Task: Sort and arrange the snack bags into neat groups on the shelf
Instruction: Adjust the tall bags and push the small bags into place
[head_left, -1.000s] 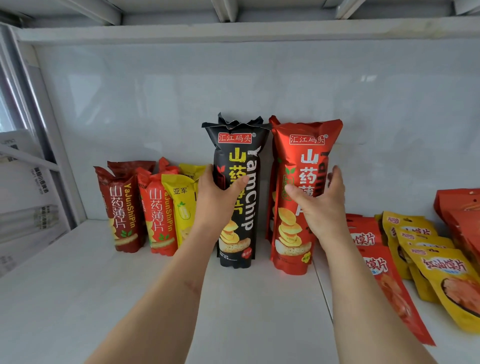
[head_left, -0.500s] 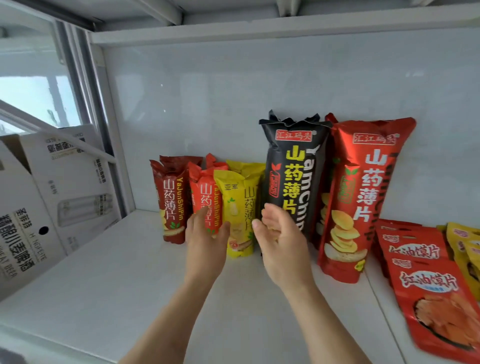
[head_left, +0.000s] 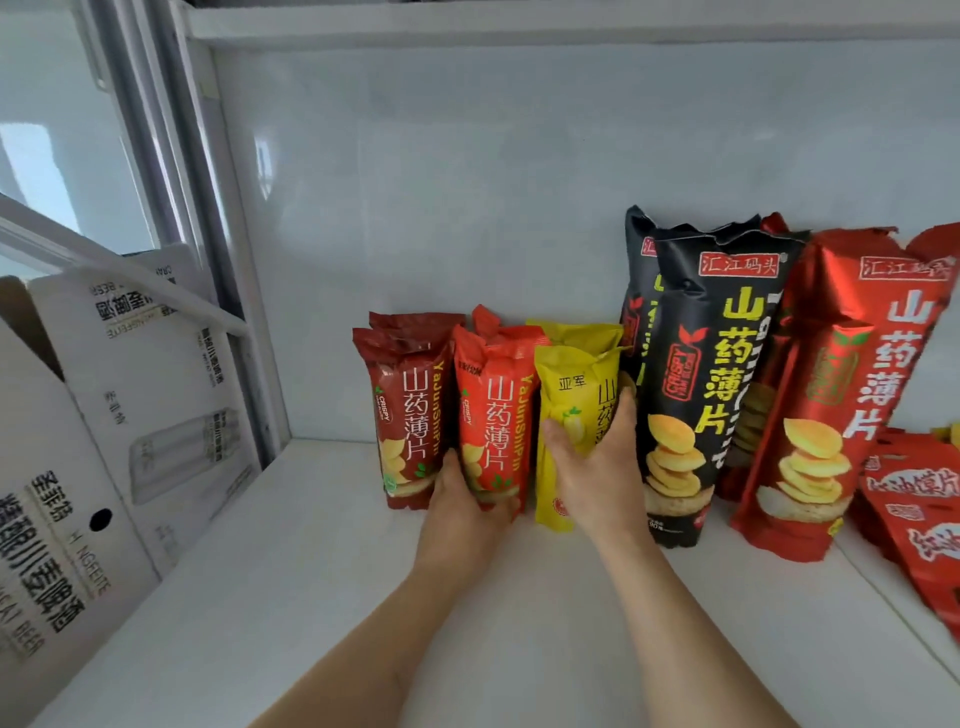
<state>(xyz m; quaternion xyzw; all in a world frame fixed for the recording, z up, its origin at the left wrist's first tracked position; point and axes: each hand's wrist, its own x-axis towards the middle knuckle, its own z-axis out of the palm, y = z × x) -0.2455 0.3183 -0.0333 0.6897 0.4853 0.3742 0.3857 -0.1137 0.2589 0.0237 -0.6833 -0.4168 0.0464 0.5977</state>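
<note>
Yellow bag (head_left: 569, 415) gripped by right hand (head_left: 597, 467); left hand (head_left: 462, 512) grips orange bag (head_left: 493, 415).

Head view, close, down onto shelf (head_left: 322, 597)

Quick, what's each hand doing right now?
Left hand: grips the small orange-red bag.
Right hand: grips the small yellow bag.

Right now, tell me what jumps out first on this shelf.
The tall black bag and the tall red bag stand upright against the back wall at right, towering over the rest. Left of them, the left hand holds the small orange-red bag and the right hand grips the small yellow bag.
</note>
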